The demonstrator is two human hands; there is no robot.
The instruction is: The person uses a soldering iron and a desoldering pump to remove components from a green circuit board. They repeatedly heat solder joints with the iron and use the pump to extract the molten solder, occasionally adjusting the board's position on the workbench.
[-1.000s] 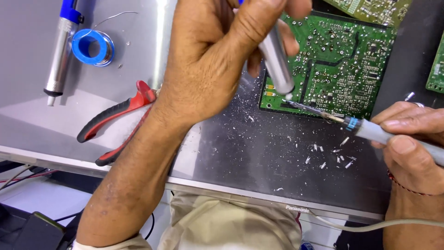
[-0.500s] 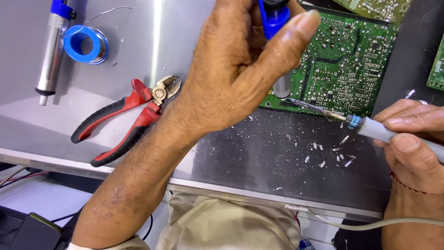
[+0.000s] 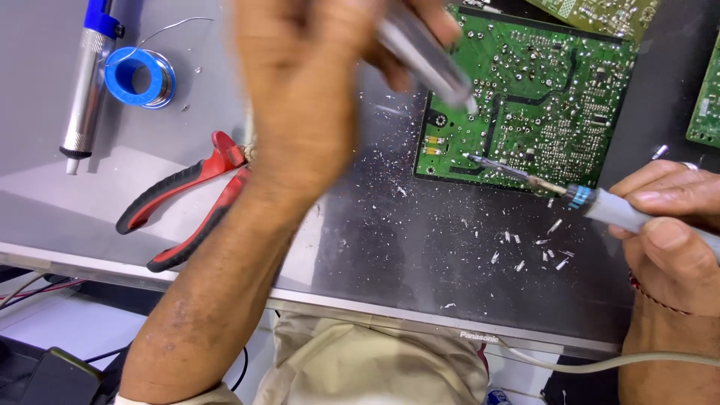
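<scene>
Two hands are at work over one grey metal work surface (image 3: 420,255). The left hand (image 3: 315,97), raised and motion-blurred, is closed around one silvery desoldering pump (image 3: 427,56), whose pale nozzle points down at the near-left part of one green circuit board (image 3: 555,105); whether the nozzle touches the board cannot be told. The right hand (image 3: 675,225), at the right edge, is clamped on the pale grip of one soldering iron (image 3: 555,187), its thin tip resting on the board's near-left corner and its pale cable running off along the near edge. The two hands are well apart, one on each side of the board. The green circuit board lies solder side up at far centre-right. Parts of two more boards show: one at the far edge (image 3: 600,9) and one at the right edge (image 3: 707,97). Left of the left forearm lies one pair of red-handled pliers (image 3: 180,202), its jaws hidden behind the wrist. At far left lie one second desoldering pump (image 3: 86,82) with a blue cap and, just beside it, one blue spool of solder wire (image 3: 139,75). Many small clipped metal bits (image 3: 525,251) are scattered on the surface near the iron, too many to count.
</scene>
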